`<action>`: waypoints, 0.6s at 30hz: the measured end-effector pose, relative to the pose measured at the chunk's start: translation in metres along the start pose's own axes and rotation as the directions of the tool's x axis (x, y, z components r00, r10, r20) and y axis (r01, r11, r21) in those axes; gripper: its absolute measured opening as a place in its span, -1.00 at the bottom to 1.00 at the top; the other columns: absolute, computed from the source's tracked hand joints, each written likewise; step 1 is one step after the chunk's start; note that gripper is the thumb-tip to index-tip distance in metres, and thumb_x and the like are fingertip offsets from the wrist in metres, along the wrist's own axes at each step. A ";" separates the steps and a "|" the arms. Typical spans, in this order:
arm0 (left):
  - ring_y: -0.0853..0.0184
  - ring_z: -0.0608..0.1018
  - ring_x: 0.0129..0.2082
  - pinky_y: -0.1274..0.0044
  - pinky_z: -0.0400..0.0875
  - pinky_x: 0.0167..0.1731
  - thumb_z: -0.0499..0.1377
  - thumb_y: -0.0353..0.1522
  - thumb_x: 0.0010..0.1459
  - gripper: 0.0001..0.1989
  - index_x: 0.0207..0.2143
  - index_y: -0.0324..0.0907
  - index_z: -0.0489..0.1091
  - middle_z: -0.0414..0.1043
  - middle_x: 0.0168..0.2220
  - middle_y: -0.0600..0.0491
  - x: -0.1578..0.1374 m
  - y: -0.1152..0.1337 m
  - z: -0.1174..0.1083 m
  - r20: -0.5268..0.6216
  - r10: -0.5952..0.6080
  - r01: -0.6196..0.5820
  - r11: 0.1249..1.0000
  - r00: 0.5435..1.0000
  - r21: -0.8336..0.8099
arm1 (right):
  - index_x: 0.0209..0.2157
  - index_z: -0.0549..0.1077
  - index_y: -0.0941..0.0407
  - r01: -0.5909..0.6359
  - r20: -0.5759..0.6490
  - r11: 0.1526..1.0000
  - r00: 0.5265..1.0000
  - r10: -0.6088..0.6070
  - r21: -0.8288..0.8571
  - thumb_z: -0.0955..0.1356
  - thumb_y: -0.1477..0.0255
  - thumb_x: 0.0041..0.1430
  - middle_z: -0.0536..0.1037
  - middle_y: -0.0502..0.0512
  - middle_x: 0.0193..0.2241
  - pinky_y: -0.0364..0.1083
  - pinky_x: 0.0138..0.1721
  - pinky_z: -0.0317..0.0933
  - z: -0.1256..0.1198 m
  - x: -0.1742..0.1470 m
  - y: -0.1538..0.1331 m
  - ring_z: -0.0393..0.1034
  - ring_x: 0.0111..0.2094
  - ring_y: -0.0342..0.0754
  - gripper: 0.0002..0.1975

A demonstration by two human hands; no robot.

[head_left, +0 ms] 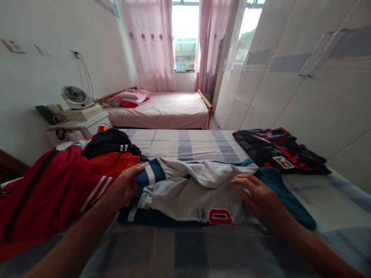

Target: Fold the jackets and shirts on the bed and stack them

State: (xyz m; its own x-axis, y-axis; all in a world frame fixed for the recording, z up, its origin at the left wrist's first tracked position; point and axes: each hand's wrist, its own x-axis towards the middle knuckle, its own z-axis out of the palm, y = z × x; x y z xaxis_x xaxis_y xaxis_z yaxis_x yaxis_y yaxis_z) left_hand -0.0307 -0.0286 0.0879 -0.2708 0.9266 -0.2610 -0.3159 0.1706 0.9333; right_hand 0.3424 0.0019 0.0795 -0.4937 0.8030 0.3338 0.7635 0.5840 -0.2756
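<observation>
Two beds in view; filling the lower half of the frame, the larger, blue-checked near bed point(191, 251). Along the upper right, a white wardrobe point(257, 90); at upper centre, the pink far bed point(171, 112). Heaped at lower left, striped red-and-orange sportswear point(63, 181). Rumpled at lower centre, a grey sweatshirt point(179, 193), long axis running left to right, over teal fabric point(292, 202), possibly a separate piece, showing beyond its right end. At right, just beside that, a folded black-and-red garment point(261, 144). At either end of that axis, grey cloth straight between and neither clearly nearer: left hand point(131, 184), pinching the striped cuff point(158, 171) at the left end; right hand point(262, 196), fingers half curled against the right side, gripping or merely resting, cannot tell. Smallest, low on the front, a red-edged "0" patch point(220, 216).
</observation>
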 end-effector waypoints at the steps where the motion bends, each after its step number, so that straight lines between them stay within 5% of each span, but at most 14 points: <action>1: 0.39 0.54 -0.44 0.61 0.46 -0.40 0.28 -0.42 -0.09 -0.70 -0.23 -0.26 0.40 0.51 -0.38 0.03 -0.001 0.000 0.000 0.014 0.000 0.000 1.000 1.000 0.004 | -0.09 0.32 0.05 0.026 -0.007 1.000 1.000 -0.026 -0.008 0.17 0.39 0.24 0.35 0.13 0.01 0.01 0.03 0.16 0.002 0.001 -0.002 0.26 0.03 0.00 -0.76; 6: 0.30 0.52 -0.42 0.55 0.42 -0.42 0.31 -0.30 -0.12 -0.62 -0.20 -0.21 0.40 0.48 -0.41 0.08 -0.016 0.007 0.003 0.219 0.056 -0.148 0.889 0.974 0.433 | 0.09 0.20 0.07 -0.022 -0.106 0.991 0.994 0.008 -0.132 0.23 0.39 0.18 0.21 0.18 0.14 0.11 0.07 0.09 0.016 0.015 0.008 0.14 0.11 0.09 -0.57; 8: 0.28 0.51 -0.37 0.51 0.40 -0.34 0.25 -0.29 -0.07 -0.74 -0.29 -0.20 0.41 0.45 -0.40 0.08 -0.020 0.013 0.004 0.203 0.255 -0.326 0.748 0.946 0.578 | 0.10 0.19 0.09 -0.068 -0.100 0.989 0.993 0.054 -0.135 0.23 0.39 0.17 0.21 0.20 0.14 0.12 0.06 0.09 0.023 0.023 0.014 0.13 0.12 0.11 -0.56; 9: 0.26 0.50 -0.31 0.48 0.39 -0.26 0.22 -0.30 -0.04 -0.80 -0.33 -0.19 0.40 0.43 -0.36 0.06 -0.019 0.015 0.004 0.195 0.413 -0.434 0.628 0.890 0.646 | 0.10 0.20 0.10 -0.088 -0.086 0.988 0.993 0.077 -0.125 0.23 0.39 0.16 0.22 0.20 0.14 0.13 0.05 0.09 0.026 0.027 0.017 0.13 0.13 0.11 -0.56; 11: 0.22 0.45 -0.17 0.41 0.32 -0.09 0.15 -0.35 0.01 -0.89 -0.37 -0.17 0.40 0.40 -0.25 0.02 -0.015 0.018 -0.001 0.252 0.688 -0.578 0.293 0.680 0.761 | 0.10 0.20 0.12 -0.124 -0.045 0.989 0.992 0.120 -0.083 0.21 0.38 0.17 0.25 0.20 0.12 0.12 0.04 0.10 0.032 0.031 0.022 0.13 0.13 0.11 -0.57; 12: 0.20 0.42 -0.11 0.38 0.27 -0.03 0.12 -0.37 0.03 -0.89 -0.36 -0.16 0.40 0.38 -0.19 -0.01 -0.011 0.018 -0.005 0.314 0.748 -0.592 0.128 0.585 0.796 | 0.09 0.21 0.12 -0.139 -0.020 0.989 0.990 0.138 -0.055 0.20 0.38 0.18 0.27 0.20 0.10 0.12 0.03 0.10 0.035 0.032 0.023 0.14 0.12 0.10 -0.58; 13: 0.18 0.40 -0.07 0.35 0.24 0.01 0.08 -0.39 0.04 -0.87 -0.34 -0.16 0.40 0.37 -0.15 -0.03 -0.007 0.015 -0.010 0.382 0.753 -0.579 -0.001 0.536 0.815 | 0.08 0.22 0.11 -0.153 0.003 0.988 0.988 0.153 -0.028 0.18 0.37 0.19 0.29 0.19 0.08 0.12 0.03 0.11 0.037 0.032 0.025 0.17 0.10 0.10 -0.59; 15: 0.16 0.38 -0.02 0.33 0.25 0.02 0.02 -0.45 0.04 -0.78 -0.29 -0.16 0.41 0.36 -0.08 -0.07 0.000 0.006 -0.021 0.486 0.662 -0.538 -0.147 0.570 0.830 | 0.07 0.23 0.10 -0.169 0.015 0.985 0.985 0.169 0.015 0.17 0.36 0.21 0.33 0.17 0.06 0.11 0.03 0.10 0.042 0.030 0.029 0.20 0.08 0.09 -0.61; 18: 0.16 0.38 0.01 0.37 0.29 -0.01 -0.04 -0.49 0.03 -0.68 -0.18 -0.19 0.39 0.32 0.01 -0.09 0.002 -0.014 -0.033 0.496 0.551 -0.470 -0.202 0.671 0.859 | 0.04 0.26 0.10 -0.157 -0.034 0.986 0.987 0.160 0.059 0.17 0.35 0.22 0.36 0.16 0.02 0.07 0.04 0.10 0.047 0.027 0.034 0.22 0.06 0.06 -0.64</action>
State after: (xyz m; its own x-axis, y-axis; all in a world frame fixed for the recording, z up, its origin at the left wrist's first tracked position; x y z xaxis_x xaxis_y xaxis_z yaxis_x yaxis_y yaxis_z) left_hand -0.0566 -0.0401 0.0666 0.0956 0.8820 0.4615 0.9724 -0.1819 0.1461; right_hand 0.3357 0.0489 0.0371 -0.3508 0.8814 0.3163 0.8059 0.4562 -0.3774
